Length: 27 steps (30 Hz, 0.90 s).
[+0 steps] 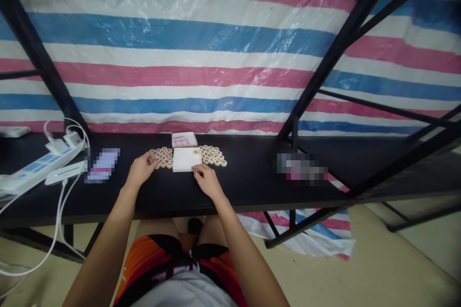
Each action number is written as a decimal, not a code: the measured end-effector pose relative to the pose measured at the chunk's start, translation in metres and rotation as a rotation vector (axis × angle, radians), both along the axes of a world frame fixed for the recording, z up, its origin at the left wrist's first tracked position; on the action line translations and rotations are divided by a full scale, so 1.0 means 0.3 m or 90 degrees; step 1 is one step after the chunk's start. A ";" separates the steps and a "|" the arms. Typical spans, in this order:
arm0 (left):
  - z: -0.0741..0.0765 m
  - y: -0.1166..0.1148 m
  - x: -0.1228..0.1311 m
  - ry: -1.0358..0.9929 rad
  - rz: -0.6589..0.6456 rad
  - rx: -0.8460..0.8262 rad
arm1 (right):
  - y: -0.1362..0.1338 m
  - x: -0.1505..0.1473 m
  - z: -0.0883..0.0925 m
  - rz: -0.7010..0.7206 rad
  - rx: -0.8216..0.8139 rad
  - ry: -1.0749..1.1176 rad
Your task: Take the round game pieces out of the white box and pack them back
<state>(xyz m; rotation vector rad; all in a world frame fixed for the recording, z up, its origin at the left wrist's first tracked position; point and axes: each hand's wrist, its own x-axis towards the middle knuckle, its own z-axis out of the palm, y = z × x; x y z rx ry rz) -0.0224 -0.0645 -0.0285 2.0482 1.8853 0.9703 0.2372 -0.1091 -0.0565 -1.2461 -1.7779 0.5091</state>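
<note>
Small round Chinese chess pieces lie in two groups on the black table. Red-marked pieces [164,158] are on the left, dark-marked pieces [214,155] on the right. Between them is a shallow white box [183,159], with one red-marked piece [196,151] at its far right corner. My left hand [141,169] is at the left edge of the red-marked group, fingers curled together; whatever they may hold is hidden. My right hand [206,180] grips the near right corner of the white box between thumb and fingers.
Behind the box lies a white lid with red print [184,139]. To the left are a phone [104,165], a power strip [39,168], a white device [65,174] and loose cables. A blurred object [300,168] lies right. Black metal posts [324,62] frame the table before a striped sheet.
</note>
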 end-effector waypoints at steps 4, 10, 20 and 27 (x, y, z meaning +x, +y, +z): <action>0.008 -0.009 0.012 -0.009 -0.005 -0.011 | 0.000 0.000 -0.001 -0.002 0.006 0.000; 0.020 -0.020 0.019 -0.005 -0.031 -0.013 | -0.003 0.001 0.007 0.000 0.002 -0.002; 0.030 -0.128 0.161 0.165 -0.210 0.060 | 0.002 0.001 -0.008 0.001 0.009 0.004; -0.017 -0.181 0.234 0.178 -0.232 0.075 | -0.132 -0.037 0.162 0.057 0.117 -0.057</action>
